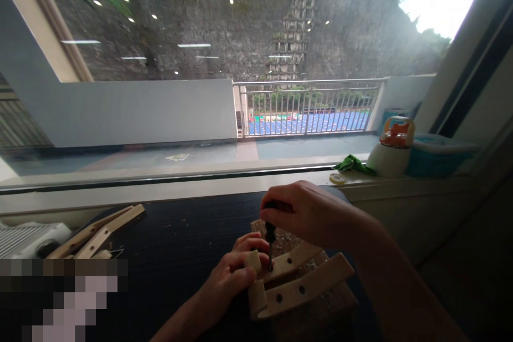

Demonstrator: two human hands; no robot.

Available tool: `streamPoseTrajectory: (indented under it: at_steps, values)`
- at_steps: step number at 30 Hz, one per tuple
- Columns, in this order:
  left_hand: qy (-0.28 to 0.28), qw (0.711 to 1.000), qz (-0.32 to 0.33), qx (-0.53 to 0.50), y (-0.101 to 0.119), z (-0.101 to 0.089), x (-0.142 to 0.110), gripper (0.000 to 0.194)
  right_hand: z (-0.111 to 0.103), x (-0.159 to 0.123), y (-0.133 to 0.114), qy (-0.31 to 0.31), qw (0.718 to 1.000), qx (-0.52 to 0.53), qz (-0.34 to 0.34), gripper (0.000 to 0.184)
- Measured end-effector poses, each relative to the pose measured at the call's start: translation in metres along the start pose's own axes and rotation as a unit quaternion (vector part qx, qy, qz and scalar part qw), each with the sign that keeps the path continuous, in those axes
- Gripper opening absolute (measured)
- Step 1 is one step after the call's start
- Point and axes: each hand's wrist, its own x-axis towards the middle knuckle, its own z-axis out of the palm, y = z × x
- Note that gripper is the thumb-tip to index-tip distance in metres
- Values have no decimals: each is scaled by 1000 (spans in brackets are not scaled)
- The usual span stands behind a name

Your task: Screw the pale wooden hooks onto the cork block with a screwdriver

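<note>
My right hand is closed around the dark handle of a screwdriver, held upright with its shaft pointing down. The tip meets a hole in a pale wooden frame, whose two long bars have dark round holes. My left hand grips the near-left end of that frame, thumb and fingers around a small wooden block. Beneath the frame lies a brown board or package with a shiny, mottled surface. Whether a screw sits under the tip is hidden.
More drilled wooden bars lie at the table's left, beside a white ridged appliance. On the windowsill are a green cloth, a roll of tape, a white bottle with an orange top and a blue tub.
</note>
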Motion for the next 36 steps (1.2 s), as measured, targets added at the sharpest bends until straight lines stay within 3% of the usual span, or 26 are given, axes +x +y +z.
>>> streamPoseTrajectory:
  at_steps: [7, 14, 22, 28, 36]
  values:
    - [0, 1000, -10, -7, 0, 0, -2, 34, 3, -2, 1, -3, 1000, -16, -1, 25]
    - [-4, 1000, -3, -6, -1, 0, -1, 36, 2, 1, -2, -29, 998, -15, -51, 25]
    - [3, 1000, -4, -1, 0, 1, -1, 36, 10, 5, 1, 19, 999, -37, -16, 30]
    - [-5, 1000, 3, -7, 2, 1, 1, 35, 4, 0, -1, -35, 999, 17, -20, 20]
    - [-5, 1000, 11, 5, 1, 1, 0, 36, 2, 1, 0, -26, 1000, 11, -9, 20]
